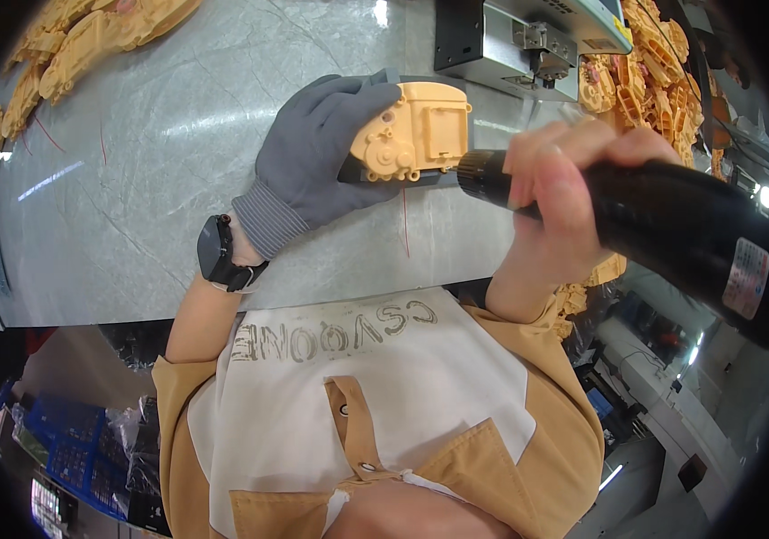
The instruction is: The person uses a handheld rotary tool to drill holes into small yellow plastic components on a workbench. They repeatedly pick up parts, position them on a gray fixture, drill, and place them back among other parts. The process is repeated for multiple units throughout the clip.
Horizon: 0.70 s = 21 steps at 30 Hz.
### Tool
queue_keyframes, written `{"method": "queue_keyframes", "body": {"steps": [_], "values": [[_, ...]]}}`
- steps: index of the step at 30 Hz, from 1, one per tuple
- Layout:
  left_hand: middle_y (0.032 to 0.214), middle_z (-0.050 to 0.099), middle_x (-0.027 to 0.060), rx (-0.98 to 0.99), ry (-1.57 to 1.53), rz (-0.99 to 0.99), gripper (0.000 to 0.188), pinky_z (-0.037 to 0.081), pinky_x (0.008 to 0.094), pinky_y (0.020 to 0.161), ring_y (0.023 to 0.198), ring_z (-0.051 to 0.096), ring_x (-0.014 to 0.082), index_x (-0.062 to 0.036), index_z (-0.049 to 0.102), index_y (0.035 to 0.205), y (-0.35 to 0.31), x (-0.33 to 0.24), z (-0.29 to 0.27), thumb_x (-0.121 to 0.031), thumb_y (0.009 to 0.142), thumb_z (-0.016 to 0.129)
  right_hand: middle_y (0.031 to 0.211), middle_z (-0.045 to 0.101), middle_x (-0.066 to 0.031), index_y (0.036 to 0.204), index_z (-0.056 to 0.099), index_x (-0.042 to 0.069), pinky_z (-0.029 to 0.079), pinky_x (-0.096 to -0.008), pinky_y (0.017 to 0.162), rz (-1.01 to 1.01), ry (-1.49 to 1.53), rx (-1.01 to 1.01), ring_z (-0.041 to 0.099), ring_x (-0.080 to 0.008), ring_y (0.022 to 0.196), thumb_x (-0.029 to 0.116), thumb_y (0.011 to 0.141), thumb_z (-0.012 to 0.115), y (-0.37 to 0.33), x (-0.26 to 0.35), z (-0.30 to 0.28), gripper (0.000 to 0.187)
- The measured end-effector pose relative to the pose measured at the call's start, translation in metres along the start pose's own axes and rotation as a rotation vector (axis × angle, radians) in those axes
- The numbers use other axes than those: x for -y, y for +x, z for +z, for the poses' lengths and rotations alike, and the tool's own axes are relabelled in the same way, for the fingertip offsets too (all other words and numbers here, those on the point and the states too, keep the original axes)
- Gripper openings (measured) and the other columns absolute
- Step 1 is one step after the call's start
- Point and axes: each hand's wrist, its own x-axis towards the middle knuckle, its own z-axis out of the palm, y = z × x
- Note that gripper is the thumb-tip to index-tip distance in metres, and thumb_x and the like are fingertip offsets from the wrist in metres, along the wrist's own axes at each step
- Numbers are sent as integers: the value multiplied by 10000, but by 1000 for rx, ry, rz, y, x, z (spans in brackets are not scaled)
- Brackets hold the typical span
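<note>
A grey knitted work glove covers my left hand (308, 148), which is closed around the left side of a yellow-orange plastic housing (437, 126). The housing has a round gear-shaped relief and a raised rectangular frame, and a dark block (443, 179) shows beneath its lower edge. My bare right hand (564, 171) wraps around a thick black electric screwdriver (672, 216). The tool lies almost level, its ribbed nose pointing left at the housing's lower right corner. Whether the bit touches the housing I cannot tell.
Just beyond the housing stands a metal bench device (510, 49). Similar yellow-orange parts are heaped at the far right (654, 81) and far left (106, 45). A thin red wire (405, 225) lies on the grey marbled tabletop (178, 180).
</note>
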Motion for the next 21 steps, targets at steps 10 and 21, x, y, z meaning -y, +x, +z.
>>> {"method": "queue_keyframes", "body": {"steps": [10,21], "values": [[1055,543,91,-89,77,10,788,382,438,968,994,523,270,-90,426,1222,-8,-1,4,-267,556,808,611,513,-59,1095,380,55,462,-335,564,-29,319,-41,513,-168,522,-106,693,600,-11,0,0,485],[1170,516,125,90,-5,-40,789,309,459,1021,1148,430,357,-78,394,1269,-3,-6,0,-220,599,784,581,523,-119,1059,402,-41,468,-367,531,-220,-114,-403,509,-197,486,-98,678,548,84,-34,-52,412]]}}
